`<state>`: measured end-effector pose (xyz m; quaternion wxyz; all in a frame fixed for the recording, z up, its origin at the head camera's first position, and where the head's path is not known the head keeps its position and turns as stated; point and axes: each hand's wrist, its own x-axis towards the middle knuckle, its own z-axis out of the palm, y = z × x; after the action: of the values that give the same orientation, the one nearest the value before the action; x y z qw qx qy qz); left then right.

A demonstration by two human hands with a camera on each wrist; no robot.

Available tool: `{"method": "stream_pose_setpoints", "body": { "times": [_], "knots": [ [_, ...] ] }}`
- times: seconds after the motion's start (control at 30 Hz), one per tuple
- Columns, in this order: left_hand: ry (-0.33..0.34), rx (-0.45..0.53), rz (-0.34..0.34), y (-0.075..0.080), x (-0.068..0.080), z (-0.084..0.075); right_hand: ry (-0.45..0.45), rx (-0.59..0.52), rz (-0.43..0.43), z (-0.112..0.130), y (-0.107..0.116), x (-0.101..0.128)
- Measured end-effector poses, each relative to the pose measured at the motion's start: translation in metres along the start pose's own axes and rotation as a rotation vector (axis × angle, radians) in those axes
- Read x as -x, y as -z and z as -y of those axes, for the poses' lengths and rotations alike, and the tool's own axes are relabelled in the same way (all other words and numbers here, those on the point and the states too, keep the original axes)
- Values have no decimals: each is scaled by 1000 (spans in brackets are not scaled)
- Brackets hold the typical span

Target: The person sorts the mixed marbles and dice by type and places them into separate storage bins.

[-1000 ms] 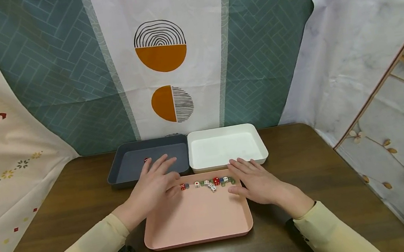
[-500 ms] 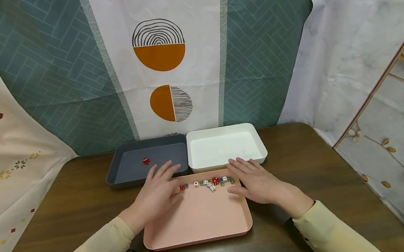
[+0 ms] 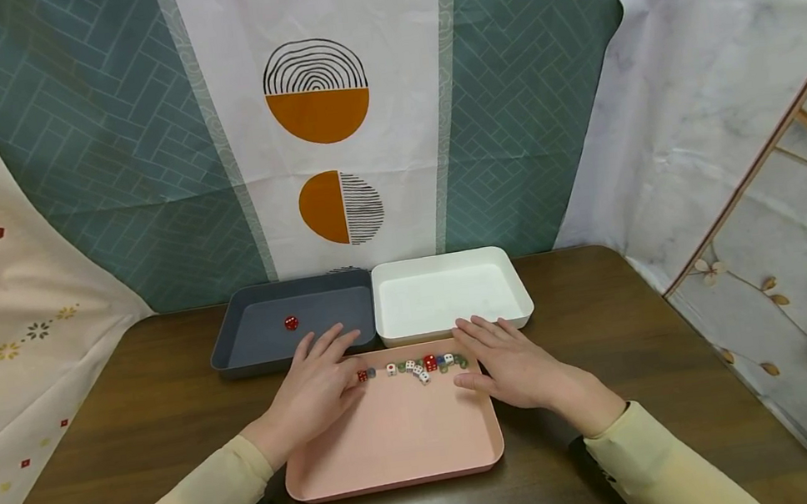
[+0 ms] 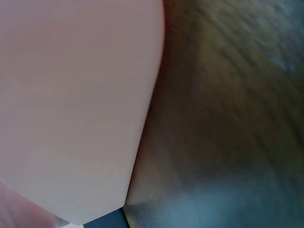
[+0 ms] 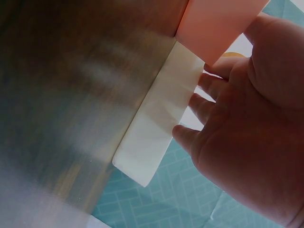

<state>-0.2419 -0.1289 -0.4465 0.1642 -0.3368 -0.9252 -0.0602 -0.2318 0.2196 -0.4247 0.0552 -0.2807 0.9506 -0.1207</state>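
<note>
A pink tray [image 3: 397,446] lies in front, with several small dice, white, red, blue and green, lined along its far side. Over its left far corner my left hand [image 3: 311,394] spreads its fingers; its fingertips reach toward the dark tray [image 3: 258,358]. Close to that hand's thumb side sits a red die [image 3: 362,375]; whether they touch, I cannot tell. My right hand [image 3: 512,366] rests with straight fingers at the pink tray's right far corner, fingertips by the white tray [image 3: 453,288]. The right wrist view shows that hand [image 5: 251,109] holding nothing.
One larger red die [image 3: 291,323] lies inside the dark tray. The dark and white trays stand side by side behind the pink one on a brown wooden table [image 3: 166,407]. Patterned cloths [image 3: 521,103] hang behind and at both sides.
My left hand has drawn back from over the dark tray and lowered toward the pink tray's corner, uncovering the red die there. The right hand stays in place.
</note>
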Motion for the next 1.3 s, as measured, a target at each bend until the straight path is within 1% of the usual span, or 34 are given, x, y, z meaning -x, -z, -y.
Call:
{"method": "stream_pose_setpoints", "body": {
  "times": [0.1, 0.23, 0.57, 1.03, 1.3],
  "knots": [
    [1, 13, -11, 0, 1, 0, 7, -2, -5, 0, -1, 0],
    [9, 15, -15, 2, 0, 1, -5, 8, 4, 0, 0, -1],
    [26, 5, -2, -2, -1, 3, -16, 15, 11, 0, -1, -1],
    [21, -11, 2, -1, 0, 2, -7, 22, 3, 0, -1, -1],
    [30, -9, -27, 3, 2, 3, -5, 19, 0, -2, -3, 0]
  ]
}}
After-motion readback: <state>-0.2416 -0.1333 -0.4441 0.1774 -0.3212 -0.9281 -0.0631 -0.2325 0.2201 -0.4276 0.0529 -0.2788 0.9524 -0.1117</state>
